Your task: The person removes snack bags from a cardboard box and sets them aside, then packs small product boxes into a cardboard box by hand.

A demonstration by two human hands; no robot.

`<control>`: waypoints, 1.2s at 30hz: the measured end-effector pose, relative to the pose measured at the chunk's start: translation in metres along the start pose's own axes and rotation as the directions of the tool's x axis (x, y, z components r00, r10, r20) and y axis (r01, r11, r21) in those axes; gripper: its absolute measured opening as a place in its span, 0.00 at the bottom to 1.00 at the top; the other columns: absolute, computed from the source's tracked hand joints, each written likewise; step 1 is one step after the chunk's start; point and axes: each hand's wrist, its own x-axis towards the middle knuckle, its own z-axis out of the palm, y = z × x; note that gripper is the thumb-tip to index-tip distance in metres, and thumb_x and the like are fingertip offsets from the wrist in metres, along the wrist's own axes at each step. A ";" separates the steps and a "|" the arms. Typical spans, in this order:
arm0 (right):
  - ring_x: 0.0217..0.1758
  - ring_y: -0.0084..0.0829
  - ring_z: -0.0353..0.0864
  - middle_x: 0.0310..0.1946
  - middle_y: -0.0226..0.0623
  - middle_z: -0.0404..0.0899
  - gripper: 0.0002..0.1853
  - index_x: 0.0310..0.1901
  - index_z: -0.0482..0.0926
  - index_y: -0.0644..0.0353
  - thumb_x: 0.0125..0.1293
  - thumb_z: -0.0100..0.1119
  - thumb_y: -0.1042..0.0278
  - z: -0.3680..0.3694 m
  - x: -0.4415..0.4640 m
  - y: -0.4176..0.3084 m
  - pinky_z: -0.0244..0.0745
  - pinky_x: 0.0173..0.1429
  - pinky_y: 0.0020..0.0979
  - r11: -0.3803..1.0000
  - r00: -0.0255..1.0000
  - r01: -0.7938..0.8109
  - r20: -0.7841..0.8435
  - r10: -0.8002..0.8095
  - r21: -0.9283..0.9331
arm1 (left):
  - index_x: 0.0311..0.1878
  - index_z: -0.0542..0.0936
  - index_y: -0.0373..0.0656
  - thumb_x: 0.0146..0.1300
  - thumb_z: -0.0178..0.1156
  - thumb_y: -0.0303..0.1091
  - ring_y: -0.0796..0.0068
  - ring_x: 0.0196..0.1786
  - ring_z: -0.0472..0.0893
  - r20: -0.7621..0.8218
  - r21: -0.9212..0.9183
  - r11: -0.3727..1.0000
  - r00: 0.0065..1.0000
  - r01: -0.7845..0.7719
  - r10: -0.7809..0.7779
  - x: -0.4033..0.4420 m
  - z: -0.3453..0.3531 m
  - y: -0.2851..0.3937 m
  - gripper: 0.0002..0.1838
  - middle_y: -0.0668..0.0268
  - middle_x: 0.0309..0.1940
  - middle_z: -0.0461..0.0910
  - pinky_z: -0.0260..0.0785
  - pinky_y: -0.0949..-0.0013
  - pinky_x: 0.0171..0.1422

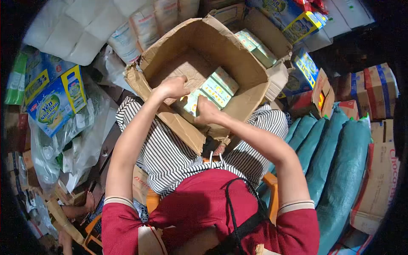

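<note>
A large open cardboard box (204,29) rests between my knees. Inside, small light-green and white printed packs (216,94) stand in rows at the right side of its floor. My right hand (207,111) is closed on the near-left pack (192,102), with the thumb on top. To its left, my left hand (173,87) is inside the box beside the same pack, its fingers curled. The fingertips are partly hidden, so whether they grip the pack cannot be made out. The left part of the box floor (191,68) shows bare cardboard.
A smaller carton (267,32) with similar packs touches the box at the upper right. Long green sacks (346,165) lie at right, and blue printed cartons (51,106) stand at left. Another person's foot (89,202) shows at lower left.
</note>
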 end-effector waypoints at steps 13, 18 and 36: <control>0.37 0.47 0.76 0.32 0.58 0.74 0.41 0.41 0.62 0.79 0.34 0.69 0.52 0.013 0.030 0.014 0.73 0.40 0.35 0.965 0.971 0.156 0.213 -0.111 -0.209 | 0.51 0.69 0.34 0.49 0.55 0.43 0.54 0.52 0.72 -0.081 0.025 0.997 0.994 -0.076 0.078 0.006 0.010 -0.003 0.29 0.45 0.47 0.72 0.63 0.63 0.57; 0.40 0.46 0.76 0.35 0.56 0.73 0.39 0.42 0.63 0.77 0.34 0.70 0.54 0.021 0.031 0.010 0.74 0.42 0.34 0.972 0.955 -0.043 0.276 0.109 -0.232 | 0.52 0.69 0.34 0.49 0.56 0.42 0.53 0.51 0.72 -0.098 0.002 0.998 0.993 -0.064 0.064 0.004 0.015 -0.003 0.28 0.45 0.46 0.72 0.63 0.62 0.56; 0.37 0.42 0.79 0.33 0.39 0.80 0.12 0.39 0.80 0.56 0.53 0.52 0.68 0.069 0.026 -0.003 0.71 0.42 0.50 0.622 0.965 0.109 0.233 0.121 -0.775 | 0.45 0.70 0.31 0.47 0.55 0.36 0.52 0.47 0.74 -0.073 0.047 0.997 0.995 -0.062 0.065 -0.005 0.028 -0.003 0.23 0.43 0.41 0.74 0.65 0.59 0.53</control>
